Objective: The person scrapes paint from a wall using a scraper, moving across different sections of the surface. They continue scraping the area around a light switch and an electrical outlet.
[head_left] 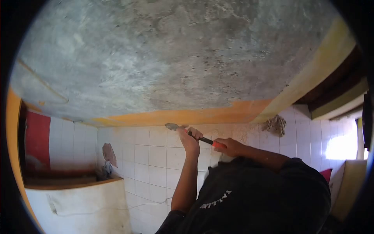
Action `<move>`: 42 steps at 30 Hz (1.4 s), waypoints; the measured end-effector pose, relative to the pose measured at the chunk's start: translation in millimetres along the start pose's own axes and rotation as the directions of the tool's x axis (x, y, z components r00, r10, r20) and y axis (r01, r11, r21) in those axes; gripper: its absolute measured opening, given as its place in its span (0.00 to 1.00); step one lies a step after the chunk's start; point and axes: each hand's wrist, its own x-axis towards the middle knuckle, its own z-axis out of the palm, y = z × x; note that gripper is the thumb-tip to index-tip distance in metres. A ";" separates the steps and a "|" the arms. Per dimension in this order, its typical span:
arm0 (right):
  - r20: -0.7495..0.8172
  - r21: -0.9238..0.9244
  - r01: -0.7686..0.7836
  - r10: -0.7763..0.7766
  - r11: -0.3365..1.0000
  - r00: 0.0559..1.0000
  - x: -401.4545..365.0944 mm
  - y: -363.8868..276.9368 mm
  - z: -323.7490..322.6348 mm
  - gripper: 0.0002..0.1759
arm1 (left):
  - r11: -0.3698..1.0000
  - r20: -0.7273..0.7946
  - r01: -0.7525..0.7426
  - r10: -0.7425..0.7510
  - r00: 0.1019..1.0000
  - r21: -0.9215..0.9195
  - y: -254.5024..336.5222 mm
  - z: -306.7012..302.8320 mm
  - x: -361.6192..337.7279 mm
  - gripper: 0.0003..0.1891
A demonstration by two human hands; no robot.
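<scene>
My left hand (189,139) is raised and closed around the dark shaft of a long hand tool (196,137). My right hand (230,147) grips the tool's red handle end, lower and to the right. The tool's grey metal head (171,126) rests against the top row of the white tiled wall (156,156), just under an orange painted band (187,116). My black shirt (257,199) fills the lower right of the view.
A rough grey concrete ceiling (167,50) is overhead. A broken patch (109,154) and a crumbled spot (276,125) mark the tiles. A white tank with a wooden rim (78,197) stands at lower left beside red tiles (37,140). A bright window (343,146) is at right.
</scene>
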 end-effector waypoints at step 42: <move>-0.998 0.003 0.053 0.006 0.999 -0.068 204.5 -135.3 183.8 0.24 | 0.822 0.760 0.119 -0.562 0.326 0.557 121.5 26.5 173.8 0.28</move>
